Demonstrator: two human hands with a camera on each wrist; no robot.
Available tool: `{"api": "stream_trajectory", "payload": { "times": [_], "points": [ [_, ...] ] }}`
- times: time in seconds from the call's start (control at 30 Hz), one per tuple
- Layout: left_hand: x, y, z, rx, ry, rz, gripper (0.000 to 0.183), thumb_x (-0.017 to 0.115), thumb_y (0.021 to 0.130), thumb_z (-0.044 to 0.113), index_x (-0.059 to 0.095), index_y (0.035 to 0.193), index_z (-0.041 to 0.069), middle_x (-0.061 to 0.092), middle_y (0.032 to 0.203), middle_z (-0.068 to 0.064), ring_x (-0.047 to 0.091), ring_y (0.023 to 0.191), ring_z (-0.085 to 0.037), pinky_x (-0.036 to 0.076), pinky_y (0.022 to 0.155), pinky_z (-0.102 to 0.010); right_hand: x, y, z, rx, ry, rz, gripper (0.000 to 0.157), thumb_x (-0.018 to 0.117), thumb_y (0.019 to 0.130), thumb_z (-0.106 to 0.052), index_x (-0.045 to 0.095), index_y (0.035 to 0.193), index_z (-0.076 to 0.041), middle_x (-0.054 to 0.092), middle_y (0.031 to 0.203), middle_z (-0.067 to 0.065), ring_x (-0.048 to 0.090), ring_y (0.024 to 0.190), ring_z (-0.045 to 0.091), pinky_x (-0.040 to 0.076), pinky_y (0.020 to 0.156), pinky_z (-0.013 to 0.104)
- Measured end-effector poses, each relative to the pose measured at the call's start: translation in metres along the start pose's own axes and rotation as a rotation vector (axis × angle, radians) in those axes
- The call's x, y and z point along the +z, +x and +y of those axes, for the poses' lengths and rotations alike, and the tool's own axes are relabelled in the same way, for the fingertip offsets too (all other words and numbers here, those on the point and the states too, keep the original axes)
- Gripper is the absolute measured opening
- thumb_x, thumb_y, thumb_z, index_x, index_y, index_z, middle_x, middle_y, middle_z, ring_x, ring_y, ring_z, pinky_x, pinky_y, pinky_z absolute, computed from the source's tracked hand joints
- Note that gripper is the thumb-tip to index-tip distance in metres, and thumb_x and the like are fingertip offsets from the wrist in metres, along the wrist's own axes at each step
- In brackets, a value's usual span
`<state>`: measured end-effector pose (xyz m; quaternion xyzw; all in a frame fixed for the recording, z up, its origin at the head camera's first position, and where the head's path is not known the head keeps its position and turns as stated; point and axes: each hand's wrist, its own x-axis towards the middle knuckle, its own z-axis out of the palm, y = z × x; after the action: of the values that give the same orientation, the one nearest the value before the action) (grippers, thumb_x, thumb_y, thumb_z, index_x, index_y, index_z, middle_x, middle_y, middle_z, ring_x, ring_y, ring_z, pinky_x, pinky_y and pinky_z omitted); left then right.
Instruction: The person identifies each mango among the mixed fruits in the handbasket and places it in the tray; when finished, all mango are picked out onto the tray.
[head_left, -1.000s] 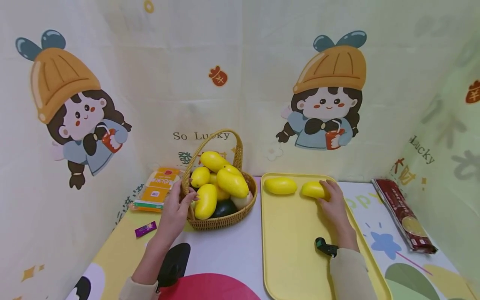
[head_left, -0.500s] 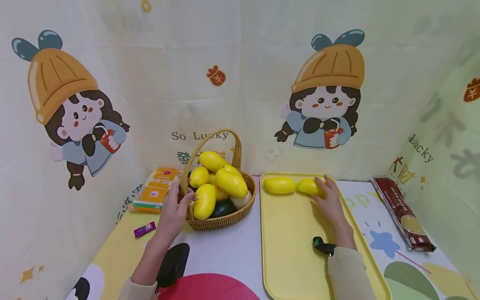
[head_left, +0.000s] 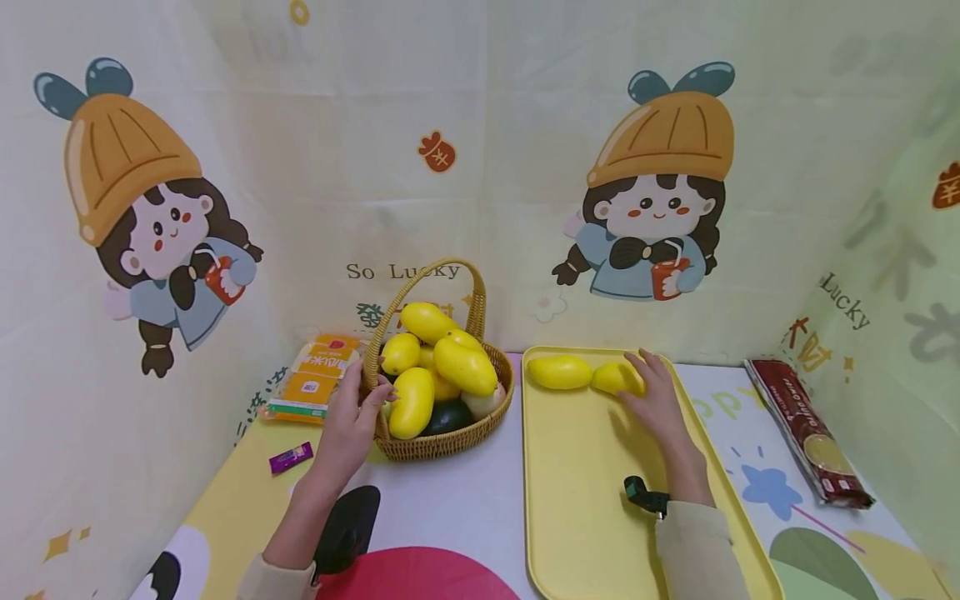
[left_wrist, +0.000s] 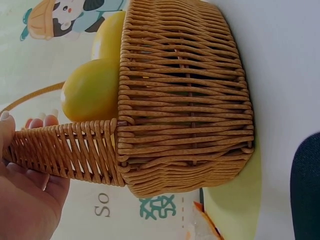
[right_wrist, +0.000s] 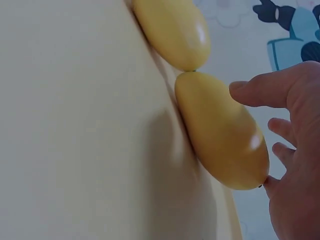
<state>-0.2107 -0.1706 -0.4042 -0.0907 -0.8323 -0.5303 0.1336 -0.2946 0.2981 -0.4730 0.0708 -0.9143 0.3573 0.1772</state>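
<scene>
My left hand [head_left: 352, 421] grips the upright side of a wicker basket's handle [left_wrist: 65, 150], fingers curled round it. The basket [head_left: 442, 446] is piled with several yellow mangoes [head_left: 465, 365], with a dark green, smooth thing [head_left: 447, 417] and a pale one beneath. To the right, two mangoes lie end to end along the far edge of a yellow tray [head_left: 577, 483]. My right hand [head_left: 658, 400] is at the right-hand mango [right_wrist: 222, 130], thumb extended over it and fingers loosely spread at its far end. The left-hand mango [right_wrist: 175, 32] meets its tip.
An orange-and-white packet [head_left: 315, 379] lies behind the basket on the left, with a small purple wrapper [head_left: 291, 457] in front of it. A long maroon packet [head_left: 810, 433] lies right of the tray. Printed cloth walls stand close behind everything.
The right-hand mango has slid left on the tray until it meets the other one. My right hand has shifted left and its fingers have loosened. My left hand stays on the basket handle.
</scene>
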Motion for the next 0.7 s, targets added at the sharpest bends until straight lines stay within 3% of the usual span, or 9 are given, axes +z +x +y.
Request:
{"api": "stream_trajectory", "payload": {
  "times": [0.33, 0.7],
  "points": [
    [-0.001, -0.002, -0.001, 0.023, 0.02, 0.012, 0.045, 0.047, 0.104, 0.038, 0.036, 0.143, 0.017, 0.056, 0.111, -0.003, 0.062, 0.104, -0.015, 0.05, 0.09, -0.012, 0.003, 0.001, -0.021, 0.004, -0.063, 0.027, 0.062, 0.071, 0.085, -0.007, 0.048, 0.143, -0.005, 0.032, 0.157, 0.024, 0.015, 0.15, 0.047, 0.015, 0.117, 0.07],
    [0.0, 0.0, -0.001, 0.035, 0.009, 0.025, 0.046, 0.049, 0.104, 0.035, 0.036, 0.144, 0.015, 0.057, 0.109, -0.002, 0.062, 0.102, -0.014, 0.05, 0.089, -0.012, 0.02, 0.003, -0.062, -0.045, 0.007, -0.069, 0.062, 0.072, 0.089, -0.015, 0.047, 0.146, -0.012, 0.034, 0.158, 0.017, 0.016, 0.152, 0.039, 0.021, 0.118, 0.066]
  ]
}}
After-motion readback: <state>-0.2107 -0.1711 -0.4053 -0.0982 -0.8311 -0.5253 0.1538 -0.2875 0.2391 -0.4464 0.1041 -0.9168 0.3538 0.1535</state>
